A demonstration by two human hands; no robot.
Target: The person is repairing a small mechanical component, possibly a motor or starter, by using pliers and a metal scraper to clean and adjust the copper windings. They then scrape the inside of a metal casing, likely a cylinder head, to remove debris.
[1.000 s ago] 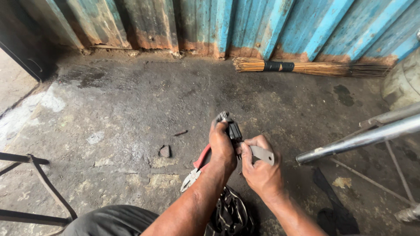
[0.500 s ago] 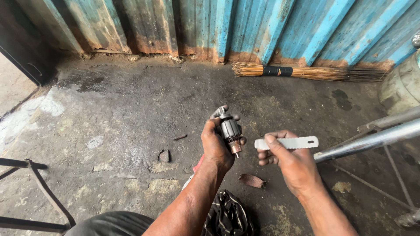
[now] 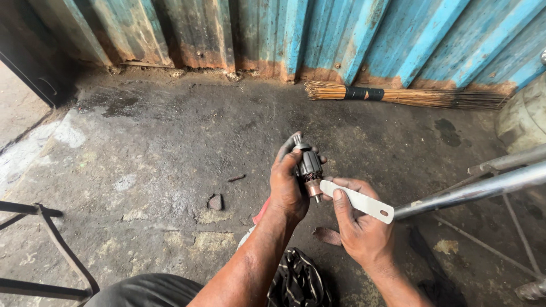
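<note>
My left hand [image 3: 288,183] grips a small dark motor armature [image 3: 310,167] upright, its copper-coloured end and short shaft pointing down. My right hand [image 3: 360,226] holds a flat white hacksaw-blade strip [image 3: 357,201], whose near end lies against the armature's copper end. Both hands hover above a grimy concrete floor. Below my left wrist a red-handled tool [image 3: 260,212] lies on the floor, mostly hidden by my forearm.
A straw broom [image 3: 398,95] lies along the blue corrugated metal wall [image 3: 352,40]. Grey metal tubes [image 3: 483,187] cross at the right, a dark metal frame [image 3: 40,250] stands at the left. A striped cloth [image 3: 298,281], a small stone [image 3: 215,201] and a rusty scrap [image 3: 327,235] lie nearby.
My right hand swung the white strip out to the right, then brought its end back against the armature's copper end. My left hand kept hold of the armature.
</note>
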